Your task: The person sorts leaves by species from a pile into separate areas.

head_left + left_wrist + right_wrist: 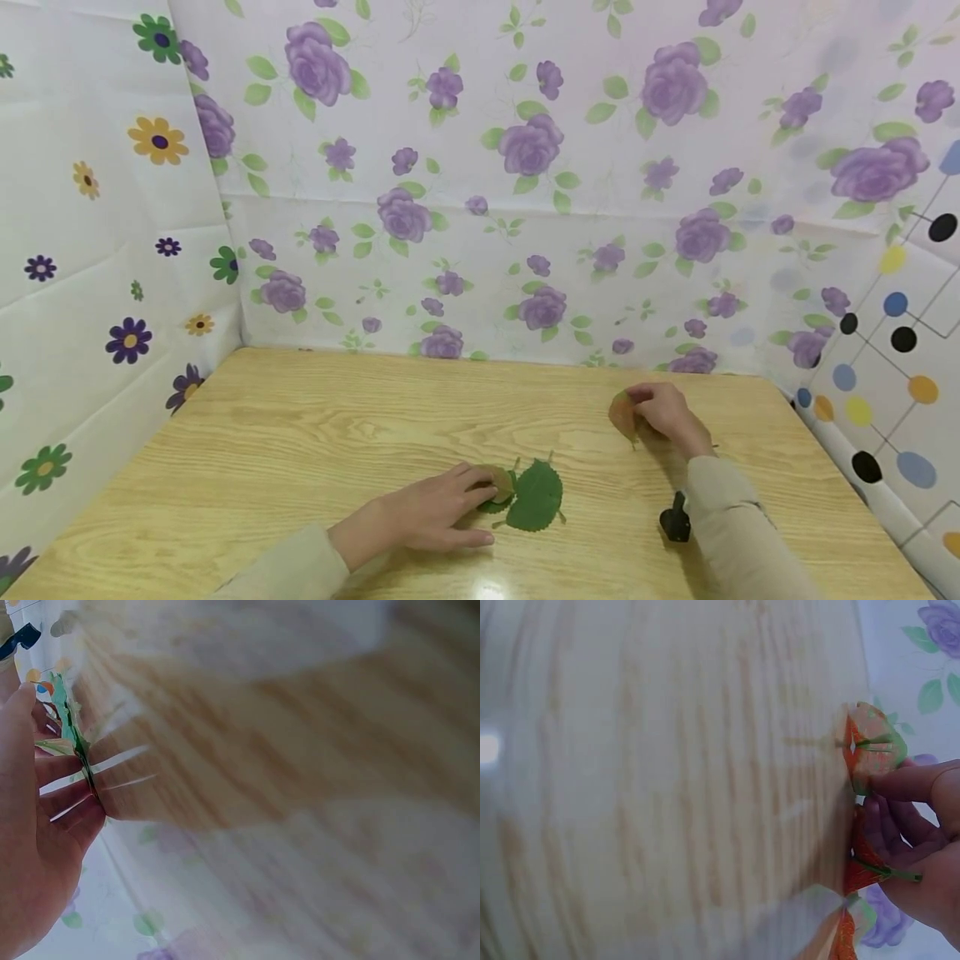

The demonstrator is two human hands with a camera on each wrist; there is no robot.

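In the head view my left hand [435,507] lies low over a small group of leaves, its fingertips on a yellow-brown leaf [497,482]. A broad green leaf [536,497] with a toothed edge lies just right of those fingers. Farther back on the right, my right hand [667,414] pinches an orange-and-green leaf [622,415] at its right edge, thumb and fingertips close to the tabletop. The right wrist view shows this leaf [877,746] at the thumb tip, with another red leaf [866,862] below the fingers.
The wood-grain table [337,417] meets a flower-printed cloth [480,275] at the back. Patterned cloths also stand at the left and right. A small black device [676,525] sits beside my right wrist. Light glares off the table's front edge.
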